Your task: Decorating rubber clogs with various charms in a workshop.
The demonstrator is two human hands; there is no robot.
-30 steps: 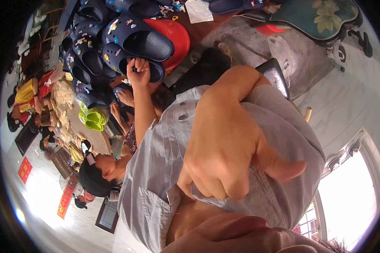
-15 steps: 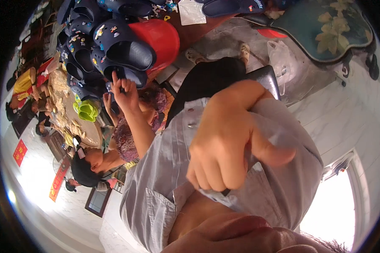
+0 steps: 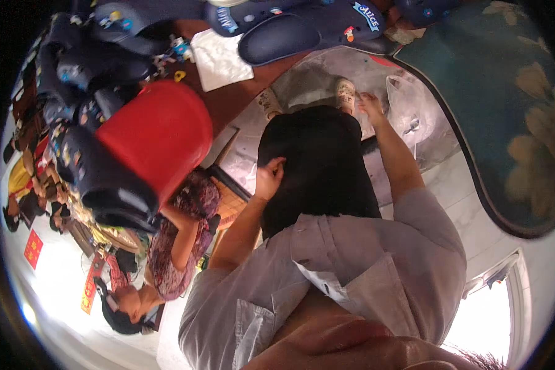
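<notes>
Both your hands are dropping away from the lens since the earlier frame. Pale tiled floor, dark floral mat (image 3: 512, 123) lying rightward. Your right hand (image 3: 371, 105) is reaching open toward a crinkled clear plastic bag (image 3: 413, 120); your left hand (image 3: 270, 179) is curling loosely, grasping nothing.

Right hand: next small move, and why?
Probably ease the right hand across onto the clear plastic bag and pinch it: the hand sits just beside the bag, holding nothing, while the left hand rests on the black trousers.
</notes>
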